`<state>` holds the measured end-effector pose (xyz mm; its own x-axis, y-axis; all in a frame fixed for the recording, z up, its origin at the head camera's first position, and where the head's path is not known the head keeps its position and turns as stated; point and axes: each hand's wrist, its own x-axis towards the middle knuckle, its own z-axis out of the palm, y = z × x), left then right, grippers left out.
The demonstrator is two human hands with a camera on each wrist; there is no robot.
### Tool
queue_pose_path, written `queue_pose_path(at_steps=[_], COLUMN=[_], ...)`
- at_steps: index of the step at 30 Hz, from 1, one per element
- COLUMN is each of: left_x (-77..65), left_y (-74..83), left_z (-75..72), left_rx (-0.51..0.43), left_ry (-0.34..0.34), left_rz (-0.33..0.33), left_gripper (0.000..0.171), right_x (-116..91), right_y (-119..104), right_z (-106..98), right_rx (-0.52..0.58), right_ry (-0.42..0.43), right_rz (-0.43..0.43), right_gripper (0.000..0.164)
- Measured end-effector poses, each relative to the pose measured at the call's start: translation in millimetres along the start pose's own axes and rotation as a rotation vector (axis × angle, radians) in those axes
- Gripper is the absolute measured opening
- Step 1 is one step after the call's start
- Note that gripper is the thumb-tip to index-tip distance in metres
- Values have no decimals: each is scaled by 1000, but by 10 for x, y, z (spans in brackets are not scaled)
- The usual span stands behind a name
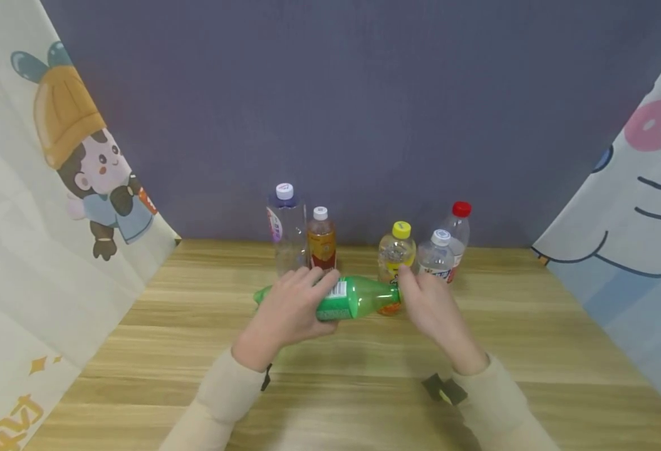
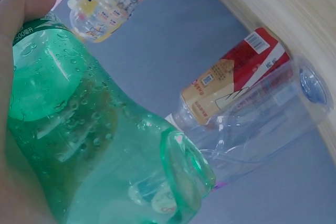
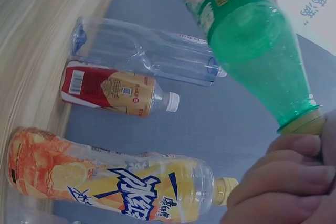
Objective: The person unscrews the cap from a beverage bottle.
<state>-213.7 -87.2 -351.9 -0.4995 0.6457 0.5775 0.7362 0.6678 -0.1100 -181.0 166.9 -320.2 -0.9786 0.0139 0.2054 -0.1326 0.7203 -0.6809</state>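
Observation:
A green plastic bottle (image 1: 372, 295) lies sideways above the table, its base to the left and its neck to the right. My left hand (image 1: 293, 305) grips it round the labelled middle, thumb underneath in the head view. At the neck end, my right hand (image 1: 434, 310) has its fingers curled round the cap (image 3: 302, 123), which they largely cover. Droplets cling inside the green wall in the left wrist view. Just behind the neck stands a yellow-capped bottle (image 1: 396, 249) with an orange and yellow label, partly hidden by the green one.
Behind my left hand stand a tall clear bottle (image 1: 291, 228) and a smaller bottle with a red and tan label (image 1: 322, 241). A white-capped clear bottle (image 1: 436, 254) and a red-capped bottle (image 1: 460, 227) stand at right. A dark panel (image 1: 353, 125) rises behind the wooden table (image 1: 358, 388).

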Motion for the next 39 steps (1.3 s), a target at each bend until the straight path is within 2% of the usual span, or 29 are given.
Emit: queue_pose_path(at_steps=[5,13,17,20,25,27,29,32,39], left_x=[-2,-7,-1,1,3,5,8,8,0], left_y=[17,17,15,14,3,0,-1,3,8], left_z=[-27,-55,-55,-58,-42,-24,-4,6,-41], left_rx=[-54,-145,-162,-132,-15,22,37,14,-111], left_ry=[-20,-62,-72,-56,-15,5,20,6,-70], left_rz=[-25,-48,-53,-46,-13,3,14,5,-52], left_gripper=[74,76,76,75,74,74,74,73,71], right_x=[-13,11,26,14,-15,-16,-9,6,38], right_y=[23,89,111,87,18,8,7,19,75], right_z=[54,152,162,137,68,43,31,38,86], right_rx=[15,-54,-50,-27,-20,-34,-41,-55,-118], right_ry=[125,376,458,409,168,93,57,74,239], right_rz=[-161,-459,-558,-489,-158,-68,-34,-83,-424], right_gripper=[55,52,50,52,60,64,65,61,52])
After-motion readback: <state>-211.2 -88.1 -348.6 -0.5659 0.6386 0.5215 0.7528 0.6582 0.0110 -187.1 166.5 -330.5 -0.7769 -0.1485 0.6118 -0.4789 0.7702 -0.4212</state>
